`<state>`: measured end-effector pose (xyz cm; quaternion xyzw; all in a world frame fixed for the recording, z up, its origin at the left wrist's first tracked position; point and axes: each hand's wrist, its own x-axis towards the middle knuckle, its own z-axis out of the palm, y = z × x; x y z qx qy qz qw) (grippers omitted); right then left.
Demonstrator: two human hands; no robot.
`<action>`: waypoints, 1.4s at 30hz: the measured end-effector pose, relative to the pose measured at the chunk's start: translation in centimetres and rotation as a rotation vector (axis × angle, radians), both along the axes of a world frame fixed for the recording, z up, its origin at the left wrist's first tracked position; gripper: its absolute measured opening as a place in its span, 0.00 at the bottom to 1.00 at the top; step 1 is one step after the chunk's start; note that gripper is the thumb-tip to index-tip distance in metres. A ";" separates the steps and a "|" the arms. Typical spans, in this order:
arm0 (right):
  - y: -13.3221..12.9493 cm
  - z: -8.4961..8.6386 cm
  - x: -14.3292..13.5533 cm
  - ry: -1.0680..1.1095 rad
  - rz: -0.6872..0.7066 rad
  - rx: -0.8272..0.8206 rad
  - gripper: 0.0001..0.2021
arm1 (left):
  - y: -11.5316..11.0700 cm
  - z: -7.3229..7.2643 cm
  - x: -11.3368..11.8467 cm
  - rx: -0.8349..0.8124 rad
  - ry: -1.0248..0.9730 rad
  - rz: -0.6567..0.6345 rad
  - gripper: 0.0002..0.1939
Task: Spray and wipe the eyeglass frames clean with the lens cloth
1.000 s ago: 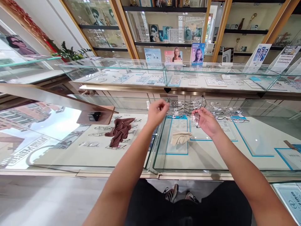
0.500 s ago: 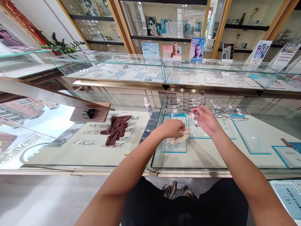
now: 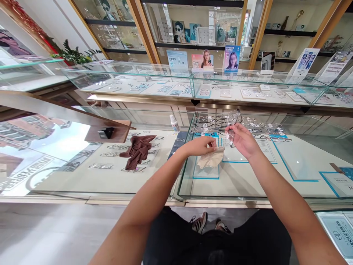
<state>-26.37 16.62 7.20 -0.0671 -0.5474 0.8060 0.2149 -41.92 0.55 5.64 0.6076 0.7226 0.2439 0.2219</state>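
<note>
Above the glass counter, my right hand (image 3: 244, 139) pinches a pair of eyeglasses (image 3: 234, 117) by the middle, the frame turned upright with one lens above the fingers and one below. My left hand (image 3: 203, 145) is to the left of it, thumb and fingers closed on a cream cleaning cloth (image 3: 211, 159) that hangs loosely. Cloth and eyeglasses are apart. Beyond my hands, several more eyeglasses (image 3: 204, 119) lie in rows at the back of the counter.
A crumpled brown cloth (image 3: 140, 150) lies over eyeglasses on the left counter. A white spray bottle (image 3: 174, 123) stands near the glass divider. At far left a tilted mirror (image 3: 55, 147) leans over the counter. Blue-edged trays (image 3: 296, 162) lie to the right.
My left hand has shifted slightly up, and the cream cloth has dropped from a bunched shape into a wider hanging one. My right hand holds the eyeglasses in nearly the same place.
</note>
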 end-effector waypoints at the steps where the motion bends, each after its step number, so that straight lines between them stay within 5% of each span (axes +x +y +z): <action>1: 0.0 0.0 0.0 0.001 0.001 -0.004 0.20 | -0.1 0.2 -0.3 0.038 -0.105 0.005 0.14; 12: -0.1 0.3 0.2 -0.008 0.037 -0.075 0.21 | -0.9 1.8 -1.3 0.338 -0.867 0.279 0.26; 19: 0.7 0.7 0.7 -0.167 0.057 0.037 0.19 | -1.9 2.2 -3.2 0.621 -1.095 0.483 0.15; 27: 1.3 0.4 1.3 -0.468 0.495 0.525 0.15 | -2.7 3.1 -3.9 0.732 -1.143 0.511 0.22; 31: 0.5 0.1 1.3 -0.571 0.644 0.642 0.13 | -2.7 3.1 -3.8 0.755 -1.133 0.556 0.21; 42: -1.1 0.0 0.9 -0.775 0.621 0.941 0.16 | -1.9 3.0 -2.2 0.714 -1.198 0.476 0.25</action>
